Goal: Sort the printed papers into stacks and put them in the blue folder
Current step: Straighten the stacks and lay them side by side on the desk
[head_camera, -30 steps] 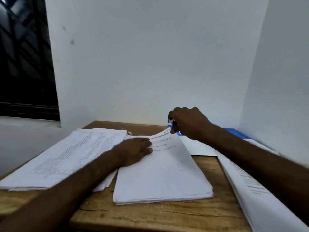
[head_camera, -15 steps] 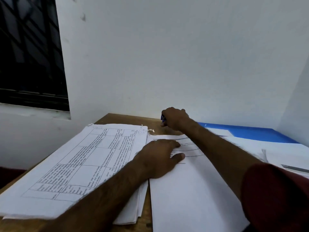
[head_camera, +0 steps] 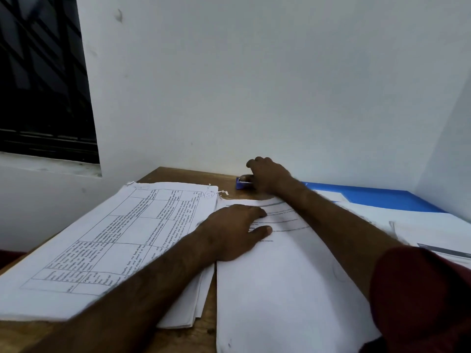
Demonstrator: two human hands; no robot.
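Three piles of printed paper lie across the desk (head_camera: pixel 183 175): a left stack (head_camera: pixel 107 245) topped by a ruled table, a middle stack (head_camera: pixel 280 289) that is mostly blank on top, and a looser right pile (head_camera: pixel 428 225).

The blue folder (head_camera: pixel 377 197) lies flat at the far right of the desk, partly under that right pile. Its long edge runs along the back wall, so it lies to the right of both hands.

The left hand (head_camera: pixel 237 233) rests flat on the far end of the middle stack, fingers straight, pressing the sheets down and grasping nothing.

The right hand (head_camera: pixel 271 175) reaches past it to the back of the desk. Its fingers curl over a small blue object (head_camera: pixel 242 185) (a stapler, by its look, though too small to be sure), with the thumb on top of it.

The right hand is the nearer to the folder, just beside its left end. The right forearm crosses over the middle stack. Any sheaf bound for the folder would probably go rightward, and the right pile on the cover looks to be in the way.
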